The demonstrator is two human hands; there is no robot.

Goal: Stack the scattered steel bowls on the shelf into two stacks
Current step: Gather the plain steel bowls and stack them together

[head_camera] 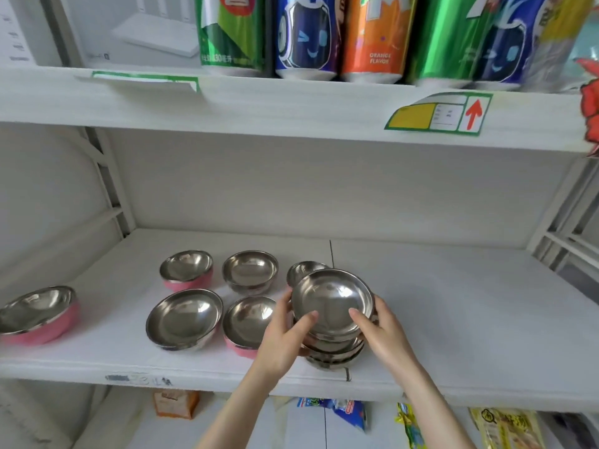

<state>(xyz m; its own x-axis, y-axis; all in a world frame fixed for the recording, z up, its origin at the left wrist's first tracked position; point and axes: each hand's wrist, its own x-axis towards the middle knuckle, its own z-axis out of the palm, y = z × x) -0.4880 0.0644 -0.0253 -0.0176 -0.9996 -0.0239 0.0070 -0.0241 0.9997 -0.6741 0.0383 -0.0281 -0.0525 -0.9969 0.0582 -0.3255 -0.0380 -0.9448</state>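
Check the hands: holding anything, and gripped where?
Both hands hold the top bowl of the stack: left hand at its left rim, right hand at its right rim, thumbs over the near edge.

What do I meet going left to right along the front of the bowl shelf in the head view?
Pink-sided bowl at the far left edge → large all-steel bowl → pink-based bowl → left hand → stack of steel bowls held between both hands → right hand.

Steel bowl stack (334, 332) near shelf (453, 319) front; six bowls loose leftward (three pink-sided)
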